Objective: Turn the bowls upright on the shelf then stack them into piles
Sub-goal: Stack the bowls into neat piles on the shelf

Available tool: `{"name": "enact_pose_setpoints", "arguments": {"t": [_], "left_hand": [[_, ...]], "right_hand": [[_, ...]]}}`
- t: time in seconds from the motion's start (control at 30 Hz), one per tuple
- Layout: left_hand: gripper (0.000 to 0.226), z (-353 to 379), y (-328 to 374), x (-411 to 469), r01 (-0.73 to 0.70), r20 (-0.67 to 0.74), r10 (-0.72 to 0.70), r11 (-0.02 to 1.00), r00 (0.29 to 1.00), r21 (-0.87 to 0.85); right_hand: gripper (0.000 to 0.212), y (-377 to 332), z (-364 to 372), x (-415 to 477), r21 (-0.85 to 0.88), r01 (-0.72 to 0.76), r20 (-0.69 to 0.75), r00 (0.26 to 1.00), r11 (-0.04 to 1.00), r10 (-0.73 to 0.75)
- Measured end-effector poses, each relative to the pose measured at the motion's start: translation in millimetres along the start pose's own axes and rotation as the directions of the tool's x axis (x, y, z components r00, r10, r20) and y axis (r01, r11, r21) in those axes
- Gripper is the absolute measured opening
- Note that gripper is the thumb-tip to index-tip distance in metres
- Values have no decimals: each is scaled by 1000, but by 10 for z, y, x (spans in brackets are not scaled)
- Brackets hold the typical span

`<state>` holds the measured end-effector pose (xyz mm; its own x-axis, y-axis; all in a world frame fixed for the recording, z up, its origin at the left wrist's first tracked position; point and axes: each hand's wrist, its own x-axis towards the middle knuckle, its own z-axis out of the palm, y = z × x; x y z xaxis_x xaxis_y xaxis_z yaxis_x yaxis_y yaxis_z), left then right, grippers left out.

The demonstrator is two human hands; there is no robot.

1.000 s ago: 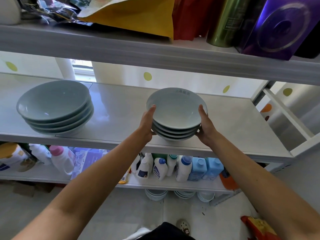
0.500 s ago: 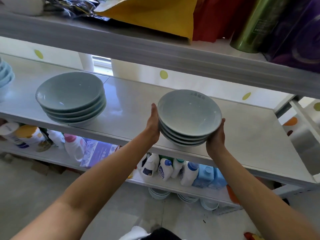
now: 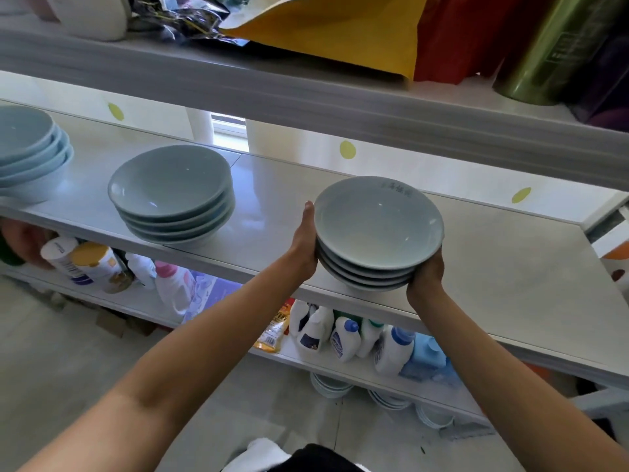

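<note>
Head view: both hands clasp one pile of upright bowls (image 3: 377,233), the left hand (image 3: 304,247) flat against its left side, the right hand (image 3: 425,270) cupped under its right edge; the pile sits at the front lip of the shelf (image 3: 510,267), and whether its foot touches the board or hangs just above it I cannot tell. Against the frames a second back, the pile has come left and nearer the front edge, and the view has swung left with it; a third pile (image 3: 30,158) now shows at the far left beside the middle pile (image 3: 173,192), which has not moved. All visible bowls are upright and stacked, so the task looks nearly done; this reads as a last shift of the right-hand pile toward the others. The risk lies in the pile's closeness to the edge; it wants setting further back before the hands let go.
</note>
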<state>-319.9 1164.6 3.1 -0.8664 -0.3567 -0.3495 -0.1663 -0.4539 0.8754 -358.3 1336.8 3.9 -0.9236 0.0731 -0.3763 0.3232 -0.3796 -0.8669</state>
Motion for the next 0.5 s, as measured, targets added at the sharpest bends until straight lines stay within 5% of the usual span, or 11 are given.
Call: {"name": "enact_pose_setpoints", "arguments": {"t": [0.5], "left_hand": [[60, -1042, 395, 80, 8, -13, -8, 1000, 1000, -18]], "right_hand": [[26, 542, 878, -420, -44, 19, 93, 996, 999, -14]]}}
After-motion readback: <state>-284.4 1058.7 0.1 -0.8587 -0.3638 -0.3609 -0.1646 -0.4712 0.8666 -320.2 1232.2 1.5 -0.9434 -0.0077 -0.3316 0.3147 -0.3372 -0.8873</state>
